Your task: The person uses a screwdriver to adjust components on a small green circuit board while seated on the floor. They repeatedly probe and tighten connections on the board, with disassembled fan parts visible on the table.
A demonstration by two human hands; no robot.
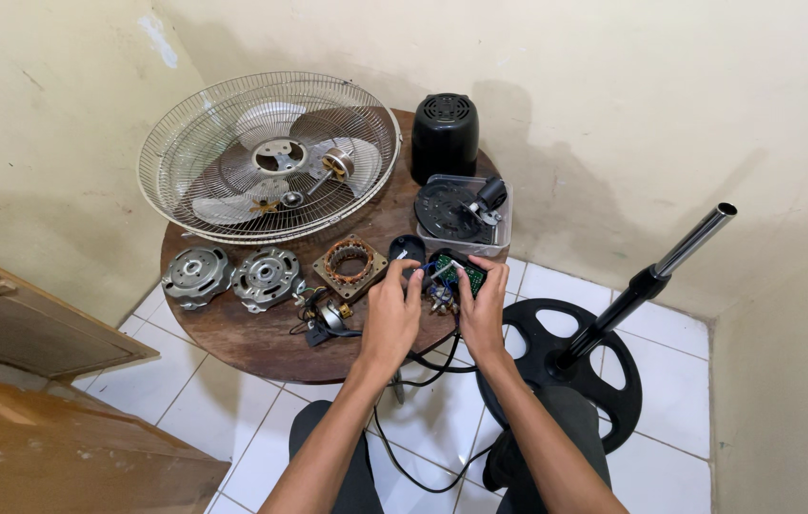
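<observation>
Both hands meet at the near edge of the round wooden table (232,333): left hand (391,319) and right hand (483,309) pinched on a small green circuit board (456,273) with wires, held between the fingertips, black cable hanging off the edge below it. Looks like a switch block under the board, hard to tell. Further in on the table: copper-wound stator (350,265), two metal motor housings (230,276), then the fan guard (270,157) and black motor cover (445,133) at the far edge.

Two bare forearms, no sleeves, watch or rings visible, end in the left hand (392,319) and right hand (483,309); below, dark grey trousers (347,466) cover both knees.
</observation>
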